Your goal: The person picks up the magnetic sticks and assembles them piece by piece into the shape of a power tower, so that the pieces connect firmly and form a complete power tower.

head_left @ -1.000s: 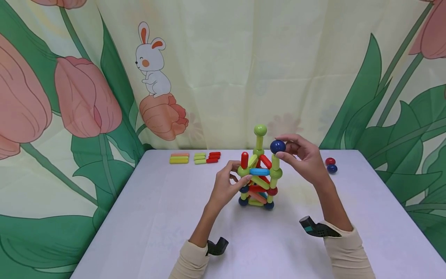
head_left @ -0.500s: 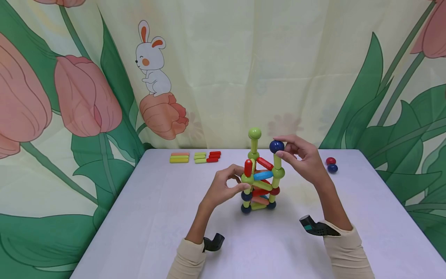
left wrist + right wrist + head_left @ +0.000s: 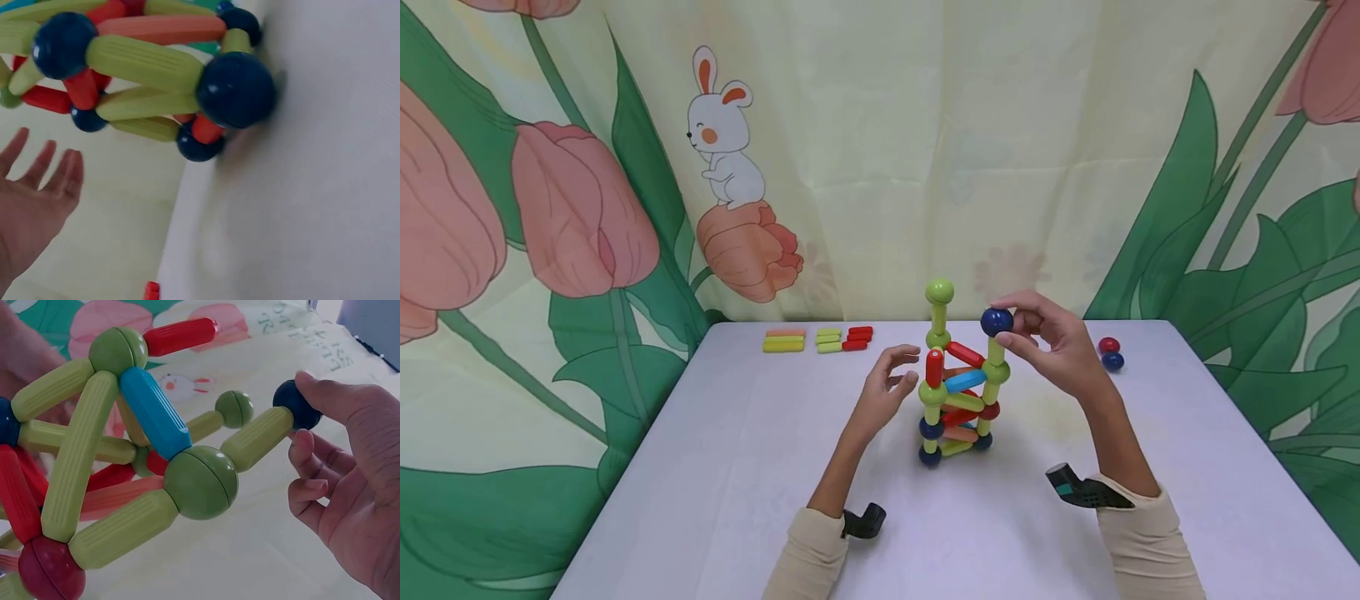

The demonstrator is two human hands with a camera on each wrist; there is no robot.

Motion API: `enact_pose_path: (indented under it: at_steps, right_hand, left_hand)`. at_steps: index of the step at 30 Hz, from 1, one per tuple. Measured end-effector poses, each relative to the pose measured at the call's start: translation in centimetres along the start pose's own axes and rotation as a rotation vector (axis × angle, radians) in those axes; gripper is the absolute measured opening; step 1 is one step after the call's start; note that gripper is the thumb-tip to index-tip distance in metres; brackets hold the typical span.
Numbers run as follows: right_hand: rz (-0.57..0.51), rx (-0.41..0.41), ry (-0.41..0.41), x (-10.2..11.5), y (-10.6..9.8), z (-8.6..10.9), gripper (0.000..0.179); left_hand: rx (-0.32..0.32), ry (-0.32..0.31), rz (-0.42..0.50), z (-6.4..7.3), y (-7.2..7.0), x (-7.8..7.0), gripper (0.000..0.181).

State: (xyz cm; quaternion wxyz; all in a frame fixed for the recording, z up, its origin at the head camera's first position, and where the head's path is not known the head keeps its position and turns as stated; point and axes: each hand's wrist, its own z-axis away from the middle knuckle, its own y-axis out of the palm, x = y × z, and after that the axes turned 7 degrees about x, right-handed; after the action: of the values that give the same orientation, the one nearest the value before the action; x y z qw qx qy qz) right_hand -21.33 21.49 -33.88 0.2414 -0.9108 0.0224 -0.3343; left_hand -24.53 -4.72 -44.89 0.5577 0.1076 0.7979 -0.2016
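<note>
A tower of magnetic rods and balls (image 3: 964,402) stands on the table. My right hand (image 3: 1051,343) pinches a dark blue ball (image 3: 997,322) between thumb and fingers. In the right wrist view that ball (image 3: 296,405) sits on the end of a green rod (image 3: 257,439), which joins a green ball (image 3: 201,482). My left hand (image 3: 883,393) is beside the tower's left side, fingers spread and holding nothing; the left wrist view shows a gap between its fingers (image 3: 39,165) and the rods. A red rod (image 3: 934,368) stands upright on the near left green ball (image 3: 932,393).
Loose rods lie in small groups at the back left of the table (image 3: 760,467), some yellow (image 3: 784,345), some red (image 3: 859,337). A red ball (image 3: 1108,345) and a blue ball (image 3: 1112,362) lie at the back right. A printed curtain (image 3: 880,167) hangs behind the table.
The tower has turned, its near left column coming forward and its tall green column shifting left. My left hand has let go of the tower and drawn back left. My right hand stays on the blue ball.
</note>
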Motion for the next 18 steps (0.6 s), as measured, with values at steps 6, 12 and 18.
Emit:
enact_pose_path:
  at_steps: [6, 12, 18]
  right_hand:
    - [-0.101, -0.058, -0.029, -0.6, -0.2, 0.4, 0.041]
    - [0.014, -0.286, 0.108, -2.1, -1.8, 2.0, 0.027]
    - [0.1, -0.596, 0.572, -6.4, -4.3, 5.4, 0.025]
  left_hand:
    - [0.209, -0.114, 0.054, 0.0, 0.2, 1.8, 0.055]
    - [0.254, -0.111, -0.008, -0.1, 0.0, 2.4, 0.054]
    - [0.349, -0.101, -0.119, 0.1, -0.6, 2.7, 0.068]
